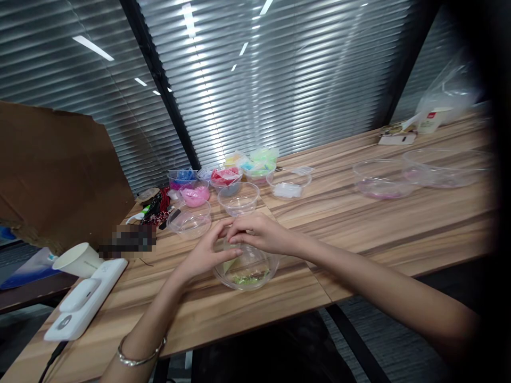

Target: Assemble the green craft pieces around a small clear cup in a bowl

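A clear plastic bowl [265, 274] stands near the table's front edge, with small green bits [245, 279] scattered over its bottom. Over its far left side, my left hand [205, 252] is curled with the thumb pointing right. My right hand [259, 232] reaches in from the right, fingers bent down and meeting the left fingertips. Between and below the fingers hangs a thin, see-through, greenish piece [228, 263] that looks like a small plastic bag. Its top edge is hidden by my fingers, which close around it.
Behind stand clear bowls [238, 199], some holding pink [195, 196], red [225, 175] and blue bags. A clear container [288, 189] has white pieces. To the left are a white power strip [85, 300], a paper cup [77, 259], dark-red wires [159, 207] and a cardboard box [59, 175].
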`<state>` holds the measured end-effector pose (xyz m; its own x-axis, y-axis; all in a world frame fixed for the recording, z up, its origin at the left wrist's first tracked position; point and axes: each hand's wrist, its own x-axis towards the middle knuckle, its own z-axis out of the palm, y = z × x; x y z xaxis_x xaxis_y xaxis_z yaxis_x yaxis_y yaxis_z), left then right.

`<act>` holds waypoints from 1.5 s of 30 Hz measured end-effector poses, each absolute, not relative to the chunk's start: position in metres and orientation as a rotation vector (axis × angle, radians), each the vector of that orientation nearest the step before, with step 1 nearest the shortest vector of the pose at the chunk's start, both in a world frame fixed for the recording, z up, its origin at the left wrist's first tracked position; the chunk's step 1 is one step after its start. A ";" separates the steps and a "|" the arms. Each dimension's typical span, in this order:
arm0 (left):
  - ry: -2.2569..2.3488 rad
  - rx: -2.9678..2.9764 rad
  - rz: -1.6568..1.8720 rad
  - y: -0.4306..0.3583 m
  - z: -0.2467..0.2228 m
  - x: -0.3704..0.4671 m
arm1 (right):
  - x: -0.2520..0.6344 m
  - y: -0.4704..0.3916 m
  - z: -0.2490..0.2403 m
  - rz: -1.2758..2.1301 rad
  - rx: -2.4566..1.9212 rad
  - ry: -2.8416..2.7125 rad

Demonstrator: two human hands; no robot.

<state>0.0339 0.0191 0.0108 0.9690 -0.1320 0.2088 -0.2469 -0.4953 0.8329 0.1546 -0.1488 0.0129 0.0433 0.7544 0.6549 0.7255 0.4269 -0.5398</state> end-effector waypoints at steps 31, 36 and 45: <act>-0.239 2.099 0.137 0.019 0.009 0.034 | 0.155 -0.150 0.013 -0.029 -1.278 -1.730; -0.214 2.116 0.137 0.018 0.010 0.033 | 0.154 -0.150 0.013 -0.051 -1.255 -1.736; -0.242 2.188 0.180 0.018 0.012 0.034 | 0.151 -0.152 0.016 -0.018 -1.286 -1.696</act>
<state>0.0335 0.0181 0.0122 0.9703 -0.1072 0.2169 -0.2384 -0.5761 0.7819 0.1511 -0.1524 0.0162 0.0292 0.7293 0.6836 0.7432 0.4415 -0.5027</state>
